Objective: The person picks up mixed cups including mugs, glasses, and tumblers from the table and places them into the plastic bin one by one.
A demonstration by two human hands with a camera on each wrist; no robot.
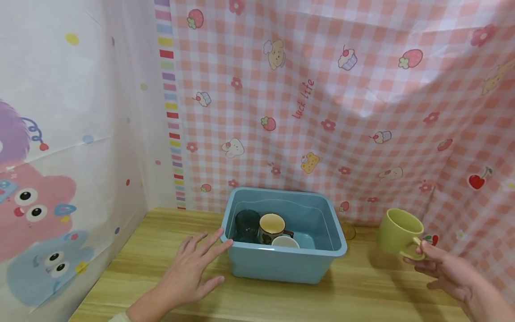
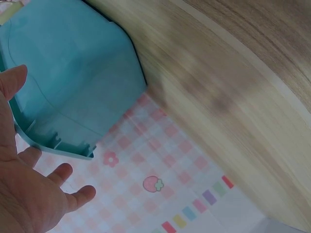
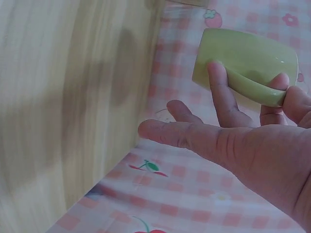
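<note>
A yellow-green mug is held by its handle in my right hand, tilted slightly, to the right of the blue plastic basin. The right wrist view shows thumb and fingers pinching the handle of the mug, while other fingers extend away from it. My left hand is spread at the basin's left front corner, fingertips at the rim; the left wrist view shows its fingers extended by the rim. Inside the basin stand a dark glass, a brown-patterned mug with a cream interior, and a white cup, partly hidden by the front wall.
An amber see-through item stands behind the basin's right side, mostly hidden. The wooden tabletop ends at a pink checked curtain behind and on the right, and a white cartoon-printed sheet on the left.
</note>
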